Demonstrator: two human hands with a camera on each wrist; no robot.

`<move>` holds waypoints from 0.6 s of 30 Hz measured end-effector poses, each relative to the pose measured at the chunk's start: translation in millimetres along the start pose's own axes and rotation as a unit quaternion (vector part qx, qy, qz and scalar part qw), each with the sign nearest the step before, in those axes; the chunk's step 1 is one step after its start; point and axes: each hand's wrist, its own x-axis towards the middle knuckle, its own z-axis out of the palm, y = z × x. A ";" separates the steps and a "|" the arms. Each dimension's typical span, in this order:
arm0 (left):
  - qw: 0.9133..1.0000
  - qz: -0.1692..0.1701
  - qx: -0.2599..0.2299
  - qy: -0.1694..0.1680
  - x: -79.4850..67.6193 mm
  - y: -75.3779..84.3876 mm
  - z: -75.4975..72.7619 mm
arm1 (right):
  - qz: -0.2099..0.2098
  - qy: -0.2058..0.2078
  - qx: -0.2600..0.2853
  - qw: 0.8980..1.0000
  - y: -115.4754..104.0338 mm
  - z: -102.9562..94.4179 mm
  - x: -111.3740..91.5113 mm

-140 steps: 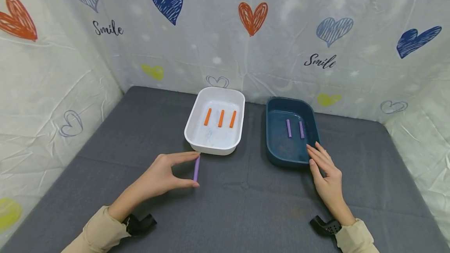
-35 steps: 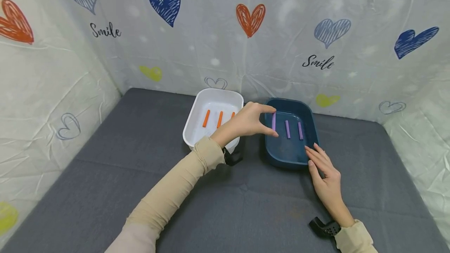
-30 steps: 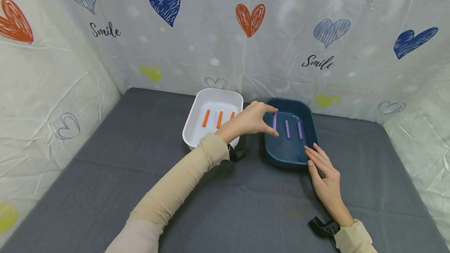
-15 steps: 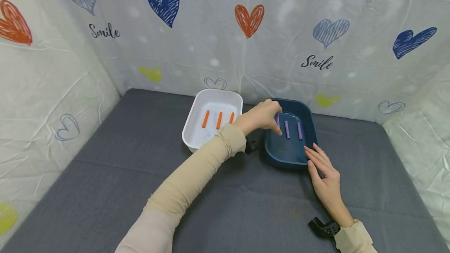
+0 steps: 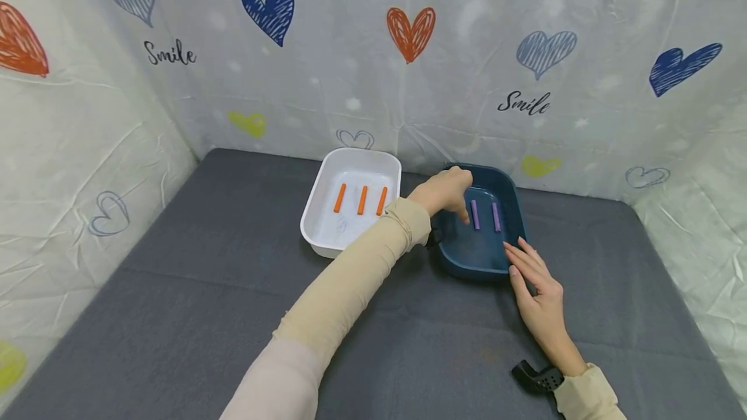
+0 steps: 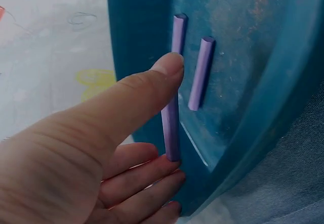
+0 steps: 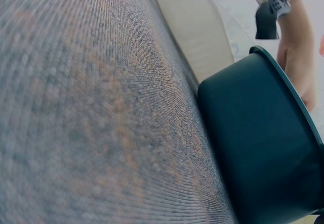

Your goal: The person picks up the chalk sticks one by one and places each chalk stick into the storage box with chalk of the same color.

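Observation:
My left hand is over the left side of the dark blue tray. In the left wrist view it pinches a purple chalk stick end to end between thumb and fingers; the hand hides this stick in the head view. Two more purple sticks, a left one and a right one, lie side by side on the tray's floor. My right hand rests its extended fingers against the tray's near right rim. The right wrist view shows the tray's outer wall, without the right hand.
To the left stands a white tray with three orange chalk sticks in a row. Both trays sit on a grey cloth-covered table. A white curtain printed with hearts hangs close behind them.
From in front of the white tray, my left hand has carried the purple chalk stick right to the blue tray. Lately it shifted slightly further right and turned, covering the stick. My right hand stayed put.

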 end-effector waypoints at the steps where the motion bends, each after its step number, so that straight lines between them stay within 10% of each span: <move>1: 1.000 -0.002 0.002 -0.001 2.1 0.0 1.2 | 0.001 0.000 -0.001 1.000 0.0 -0.2 -0.2; 18: 1.000 -0.014 0.015 0.001 9.4 -7.0 19.7 | 0.006 0.000 -0.008 1.000 22.6 2.0 -7.0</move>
